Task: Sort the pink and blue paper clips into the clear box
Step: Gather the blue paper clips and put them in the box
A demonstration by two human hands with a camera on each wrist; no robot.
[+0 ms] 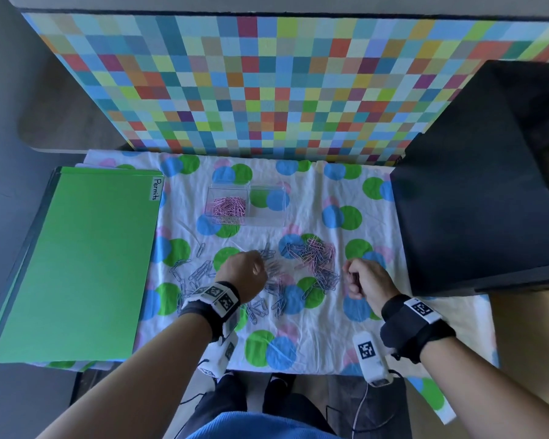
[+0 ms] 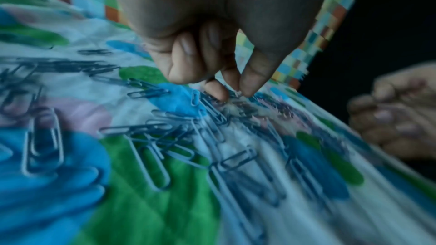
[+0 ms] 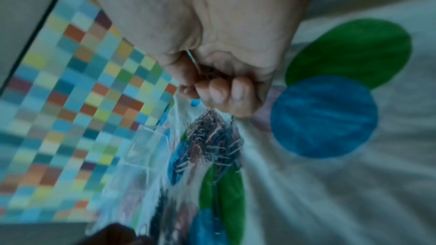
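Note:
The clear box (image 1: 267,213) stands on the cloth; its left compartment holds pink paper clips (image 1: 229,205) and its right one is bare. A mixed pink and blue pile (image 1: 317,261) lies in front of it, and blue clips (image 1: 197,274) are scattered further left. My left hand (image 2: 235,92) hovers over the middle of the clips, thumb and forefinger pinching a pale clip; the blur hides its colour. My right hand (image 3: 212,88) is a fist just right of the pile, with clip wire (image 3: 193,59) sticking out between its curled fingers.
A green folder (image 1: 76,264) labelled "Permits" lies left of the dotted cloth (image 1: 314,350). A dark box (image 1: 476,191) stands at the right, close to my right hand. A chequered panel (image 1: 267,83) rises behind the table.

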